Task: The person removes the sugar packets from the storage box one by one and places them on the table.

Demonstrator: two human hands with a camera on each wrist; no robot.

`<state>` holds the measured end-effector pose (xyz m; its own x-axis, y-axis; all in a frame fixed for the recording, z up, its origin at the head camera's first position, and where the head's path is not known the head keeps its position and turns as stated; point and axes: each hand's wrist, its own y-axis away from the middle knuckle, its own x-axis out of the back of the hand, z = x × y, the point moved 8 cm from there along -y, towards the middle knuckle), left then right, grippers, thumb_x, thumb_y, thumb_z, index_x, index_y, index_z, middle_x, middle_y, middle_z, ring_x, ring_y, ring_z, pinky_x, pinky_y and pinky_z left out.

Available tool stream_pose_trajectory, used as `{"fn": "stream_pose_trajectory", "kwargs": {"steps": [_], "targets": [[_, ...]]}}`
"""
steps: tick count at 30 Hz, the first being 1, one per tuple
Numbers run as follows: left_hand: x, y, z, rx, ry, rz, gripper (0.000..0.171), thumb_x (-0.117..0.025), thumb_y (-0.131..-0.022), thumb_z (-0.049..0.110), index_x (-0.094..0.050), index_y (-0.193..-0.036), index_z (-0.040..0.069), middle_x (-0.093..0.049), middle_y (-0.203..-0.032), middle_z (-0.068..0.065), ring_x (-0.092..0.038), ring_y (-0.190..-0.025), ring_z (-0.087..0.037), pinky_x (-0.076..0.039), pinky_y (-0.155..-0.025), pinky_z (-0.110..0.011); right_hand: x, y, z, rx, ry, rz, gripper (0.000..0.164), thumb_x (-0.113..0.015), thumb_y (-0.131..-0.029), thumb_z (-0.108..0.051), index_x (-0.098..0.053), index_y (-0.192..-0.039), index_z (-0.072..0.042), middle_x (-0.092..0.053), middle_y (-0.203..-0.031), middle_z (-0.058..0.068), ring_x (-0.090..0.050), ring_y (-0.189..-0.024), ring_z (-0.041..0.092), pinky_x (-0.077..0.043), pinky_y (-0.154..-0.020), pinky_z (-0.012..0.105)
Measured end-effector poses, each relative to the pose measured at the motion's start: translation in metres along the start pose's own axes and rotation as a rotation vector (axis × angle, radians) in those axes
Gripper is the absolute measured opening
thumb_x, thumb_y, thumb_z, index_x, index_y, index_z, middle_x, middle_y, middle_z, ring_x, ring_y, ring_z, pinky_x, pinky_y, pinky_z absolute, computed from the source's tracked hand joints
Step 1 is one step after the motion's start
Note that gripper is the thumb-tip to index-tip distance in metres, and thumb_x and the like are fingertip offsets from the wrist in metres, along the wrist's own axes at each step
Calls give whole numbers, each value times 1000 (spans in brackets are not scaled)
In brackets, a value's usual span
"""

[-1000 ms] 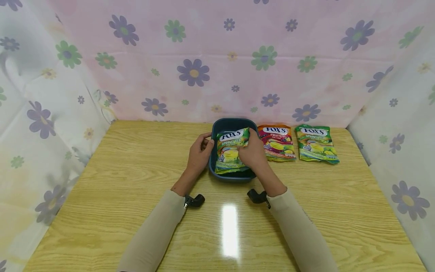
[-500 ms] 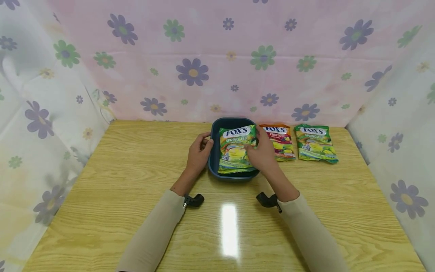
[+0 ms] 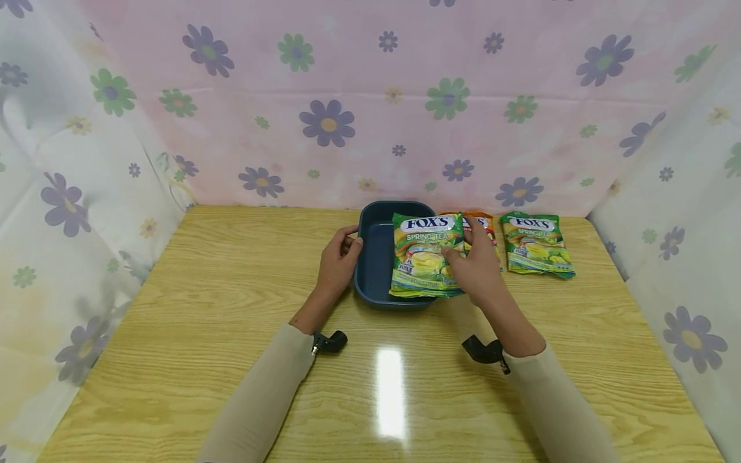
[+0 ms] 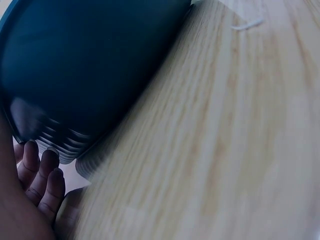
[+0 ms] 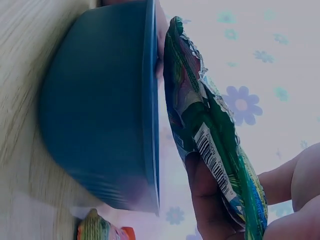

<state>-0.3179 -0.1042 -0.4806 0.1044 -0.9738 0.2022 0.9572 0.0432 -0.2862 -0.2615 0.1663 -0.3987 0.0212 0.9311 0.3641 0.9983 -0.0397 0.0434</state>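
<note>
A dark blue plastic basin (image 3: 377, 257) stands at the back middle of the table. My left hand (image 3: 337, 265) holds its left rim, thumb at the edge and fingers bent against the outer wall; the left wrist view shows these fingers (image 4: 42, 180) beside the basin's ribbed end. My right hand (image 3: 479, 265) pinches the right edge of a green Fox's Spring Tea candy bag (image 3: 425, 254), thumb on the front and fingers behind. This bag hangs over the basin's right rim and hides part of it. In the right wrist view the candy bag (image 5: 212, 135) is above the rim, apart from it.
Behind the held bag, a red and orange Fox's Fruits candy bag (image 3: 486, 225) lies partly hidden on the wooden table (image 3: 243, 270). Farther right lies another green Spring Tea bag (image 3: 537, 245). Flowered cloth walls (image 3: 370, 167) close off the back and sides.
My right hand has lifted the green candy bag from inside the basin and shifted it right, now partly covering the Fruits bag. The left hand and the basin have stayed in place.
</note>
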Motion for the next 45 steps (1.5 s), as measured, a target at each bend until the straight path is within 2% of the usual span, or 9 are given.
{"fn": "stream_pose_trajectory", "kwargs": {"steps": [6, 13, 17, 21, 24, 26, 29, 37, 45], "targets": [[1, 0, 1, -7, 1, -3, 34, -59, -109, 14, -66, -141, 3, -67, -102, -21, -55, -81, -15, -43, -73, -23, 10, 8, 0, 19, -31, -15, 78, -56, -108, -5, -9, -170, -3, -31, -169, 25, -42, -150, 39, -46, -112, 55], [1, 0, -3, 4, 3, -32, 34, -60, -109, 21, -67, -141, 10, -68, -101, -13, -59, -82, -18, -47, -77, -29, 22, 17, 6, 29, -7, -25, 76, -53, -109, -5, -8, -170, -4, -16, -174, 24, -17, -161, 36, -28, -124, 57], [1, 0, -3, 7, -3, -39, 35, -60, -109, 22, -66, -141, 10, -69, -101, -12, -60, -83, -19, -48, -77, -30, 28, 20, 11, 35, 4, -26, 76, -52, -110, -6, -7, -171, -5, -19, -173, 26, -22, -159, 39, -38, -117, 59], [1, -1, -3, 14, -1, -37, 34, -60, -109, 21, -66, -141, 11, -69, -101, -13, -60, -83, -19, -48, -77, -29, 35, 24, 14, 38, 6, -27, 76, -51, -110, -5, -6, -170, -5, -19, -173, 25, -23, -159, 38, -38, -117, 58], [1, -1, -3, 16, 2, -31, 33, -60, -109, 20, -67, -140, 11, -69, -101, -14, -60, -83, -19, -48, -77, -29, 39, 29, 17, 44, 2, -26, 75, -51, -110, -4, -6, -170, -5, -21, -173, 23, -29, -157, 38, -44, -115, 45], [1, 0, -2, 10, 8, -28, 34, -60, -109, 20, -67, -141, 10, -69, -101, -15, -60, -83, -20, -47, -77, -29, 42, 31, 19, 52, -13, -31, 74, -49, -110, -3, -5, -170, -5, -24, -172, 24, -36, -153, 39, -51, -104, 29], [1, 2, 4, 5, 16, -19, 35, -60, -109, 18, -66, -141, 5, -68, -101, -20, -59, -84, -26, -46, -76, -28, 44, 34, 24, 54, -27, -39, 72, -47, -111, -1, -5, -170, -4, -26, -171, 25, -42, -149, 41, -49, -89, 11], [1, 1, -2, 9, -3, -20, 35, -61, -109, 20, -67, -141, 8, -67, -97, -13, -59, -79, -18, -47, -75, -30, 53, 39, 38, 30, -54, -47, 71, -43, -111, 1, -4, -170, -4, -27, -170, 27, -45, -145, 44, -50, -86, 10], [0, 0, -4, 19, 5, -28, 35, -61, -109, 22, -66, -141, 10, -67, -98, -12, -58, -79, -18, -47, -75, -29, 61, 47, 42, 17, -49, -55, 73, -44, -110, 2, -2, -170, -5, -28, -168, 28, -49, -136, 38, -51, -82, 14]]}}
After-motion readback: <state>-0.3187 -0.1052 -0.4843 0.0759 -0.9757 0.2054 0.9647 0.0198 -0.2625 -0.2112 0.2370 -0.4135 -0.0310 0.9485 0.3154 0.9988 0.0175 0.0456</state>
